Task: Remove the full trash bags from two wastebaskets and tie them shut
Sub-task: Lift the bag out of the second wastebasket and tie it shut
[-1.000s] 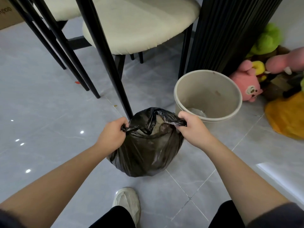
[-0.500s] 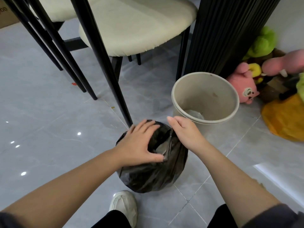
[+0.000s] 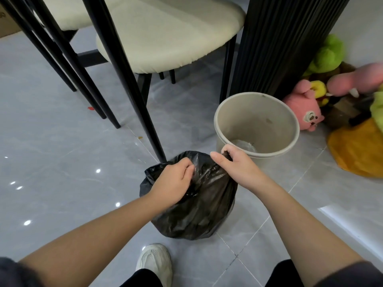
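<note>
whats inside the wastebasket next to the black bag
The wastebasket has no liner: bare walls, with something pale and shiny at the bottom. The right hand and the near rim hide the rest of its floor.

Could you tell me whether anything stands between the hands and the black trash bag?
Nothing visible does. The left hand and right hand both grip the top of the black trash bag, which sits on the floor; the wastebasket stands just behind it.

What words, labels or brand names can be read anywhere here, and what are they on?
On the cardboard box: a scrap of dark print at the frame's edge, cut off and unreadable.
On the trash bag, wastebasket, shoe and plush toys: no writing visible.
</note>
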`<state>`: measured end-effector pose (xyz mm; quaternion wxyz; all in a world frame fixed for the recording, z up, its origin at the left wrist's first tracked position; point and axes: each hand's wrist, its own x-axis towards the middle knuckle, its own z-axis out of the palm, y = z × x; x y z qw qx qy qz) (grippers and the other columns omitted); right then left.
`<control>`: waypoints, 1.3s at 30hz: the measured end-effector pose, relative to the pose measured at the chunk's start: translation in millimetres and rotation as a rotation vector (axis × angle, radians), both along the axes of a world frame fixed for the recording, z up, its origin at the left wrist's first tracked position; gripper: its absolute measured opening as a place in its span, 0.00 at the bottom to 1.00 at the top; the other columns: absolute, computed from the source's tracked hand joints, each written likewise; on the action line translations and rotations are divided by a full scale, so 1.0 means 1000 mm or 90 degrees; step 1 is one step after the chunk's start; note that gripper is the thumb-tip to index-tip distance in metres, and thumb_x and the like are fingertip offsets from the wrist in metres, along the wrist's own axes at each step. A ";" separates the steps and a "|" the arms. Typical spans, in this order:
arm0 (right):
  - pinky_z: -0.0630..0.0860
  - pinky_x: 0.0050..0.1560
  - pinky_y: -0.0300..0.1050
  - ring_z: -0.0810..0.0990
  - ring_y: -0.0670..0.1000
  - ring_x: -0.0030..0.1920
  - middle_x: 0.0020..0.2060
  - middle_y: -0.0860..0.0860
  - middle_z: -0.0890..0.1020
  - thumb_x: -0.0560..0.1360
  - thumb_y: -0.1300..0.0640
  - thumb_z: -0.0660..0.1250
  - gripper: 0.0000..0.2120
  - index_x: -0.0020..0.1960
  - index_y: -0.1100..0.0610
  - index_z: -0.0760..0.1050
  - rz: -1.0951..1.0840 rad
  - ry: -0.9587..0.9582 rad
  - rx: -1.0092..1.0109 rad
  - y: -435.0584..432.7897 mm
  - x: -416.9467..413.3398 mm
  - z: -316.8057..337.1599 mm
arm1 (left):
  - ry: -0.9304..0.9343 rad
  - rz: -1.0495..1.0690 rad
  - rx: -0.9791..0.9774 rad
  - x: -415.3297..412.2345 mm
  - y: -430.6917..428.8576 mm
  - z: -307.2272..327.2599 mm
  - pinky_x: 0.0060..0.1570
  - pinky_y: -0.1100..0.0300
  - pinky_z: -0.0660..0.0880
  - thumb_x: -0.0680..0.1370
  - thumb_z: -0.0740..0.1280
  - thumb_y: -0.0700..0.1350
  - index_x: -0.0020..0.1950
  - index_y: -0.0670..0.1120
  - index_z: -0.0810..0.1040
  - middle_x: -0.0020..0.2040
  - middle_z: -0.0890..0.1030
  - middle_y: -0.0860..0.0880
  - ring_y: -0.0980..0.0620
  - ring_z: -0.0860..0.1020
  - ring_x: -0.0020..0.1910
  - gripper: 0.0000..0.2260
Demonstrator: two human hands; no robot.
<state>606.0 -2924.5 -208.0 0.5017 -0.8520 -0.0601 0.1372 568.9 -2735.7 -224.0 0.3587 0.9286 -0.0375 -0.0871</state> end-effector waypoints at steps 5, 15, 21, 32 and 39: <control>0.65 0.39 0.45 0.66 0.45 0.33 0.31 0.46 0.66 0.79 0.47 0.59 0.16 0.37 0.55 0.65 0.019 -0.020 0.003 0.004 0.001 -0.005 | 0.036 -0.106 0.187 0.005 -0.010 -0.003 0.38 0.54 0.75 0.77 0.64 0.49 0.60 0.52 0.72 0.39 0.80 0.49 0.48 0.79 0.39 0.12; 0.68 0.35 0.41 0.71 0.44 0.35 0.35 0.46 0.72 0.62 0.47 0.79 0.24 0.43 0.53 0.65 0.097 0.061 -0.099 -0.006 0.002 -0.001 | -0.059 0.009 -0.023 0.008 0.010 -0.002 0.32 0.59 0.67 0.81 0.58 0.43 0.52 0.49 0.68 0.35 0.77 0.49 0.55 0.71 0.29 0.02; 0.60 0.30 0.41 0.63 0.44 0.29 0.28 0.46 0.67 0.69 0.56 0.73 0.19 0.34 0.53 0.61 0.077 -0.046 -0.117 -0.005 0.006 -0.010 | -0.199 -0.206 0.228 0.000 0.021 0.000 0.38 0.55 0.70 0.76 0.56 0.39 0.48 0.50 0.74 0.45 0.76 0.53 0.48 0.75 0.39 0.10; 0.71 0.47 0.37 0.76 0.41 0.43 0.41 0.41 0.78 0.75 0.58 0.68 0.06 0.48 0.47 0.78 0.120 -0.054 -0.091 -0.005 0.007 -0.015 | -0.211 -0.127 0.180 -0.001 0.028 0.007 0.36 0.58 0.71 0.77 0.66 0.43 0.56 0.46 0.71 0.45 0.80 0.49 0.47 0.80 0.40 0.09; 0.67 0.36 0.39 0.71 0.40 0.31 0.28 0.44 0.73 0.77 0.48 0.63 0.16 0.33 0.50 0.68 0.102 -0.022 -0.067 0.015 -0.001 -0.016 | -0.102 0.031 -0.024 0.005 0.009 0.010 0.48 0.61 0.74 0.76 0.68 0.40 0.54 0.48 0.76 0.45 0.83 0.53 0.55 0.80 0.46 0.09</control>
